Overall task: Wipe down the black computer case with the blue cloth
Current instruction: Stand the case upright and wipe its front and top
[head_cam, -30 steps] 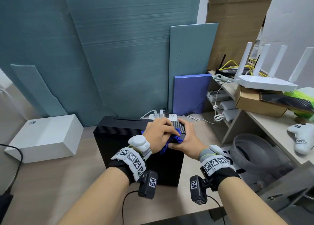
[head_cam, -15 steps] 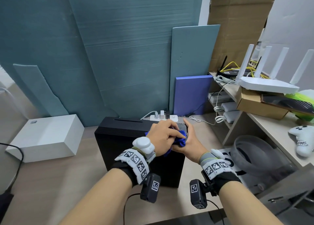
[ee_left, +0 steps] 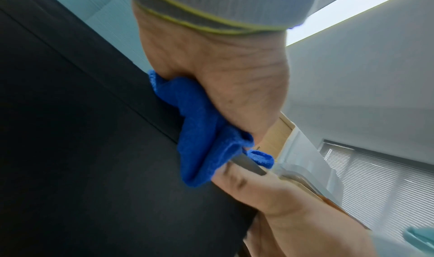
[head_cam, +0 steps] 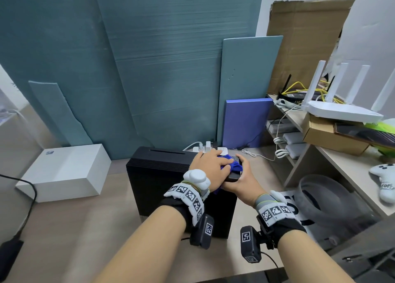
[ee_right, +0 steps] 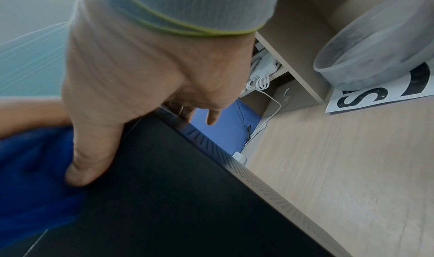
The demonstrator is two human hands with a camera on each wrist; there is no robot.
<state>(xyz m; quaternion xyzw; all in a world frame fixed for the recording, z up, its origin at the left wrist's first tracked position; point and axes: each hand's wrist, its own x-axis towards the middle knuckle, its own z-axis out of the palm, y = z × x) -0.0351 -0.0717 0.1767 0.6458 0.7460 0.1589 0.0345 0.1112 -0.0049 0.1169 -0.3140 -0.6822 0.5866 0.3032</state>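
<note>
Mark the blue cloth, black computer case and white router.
blue cloth (ee_left: 199,140): left wrist view, bunched middle fold.
black computer case (head_cam: 158,171): head view, left side panel.
white router (head_cam: 339,111): head view, flat body.

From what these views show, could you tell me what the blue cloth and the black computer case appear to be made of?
Blue cloth: soft, fuzzy fabric, probably microfibre, since it bunches in folds under the left hand.
Black computer case: rigid and matte; perforated vent holes along its right edge suggest painted sheet metal, though plastic panels are possible.
</note>
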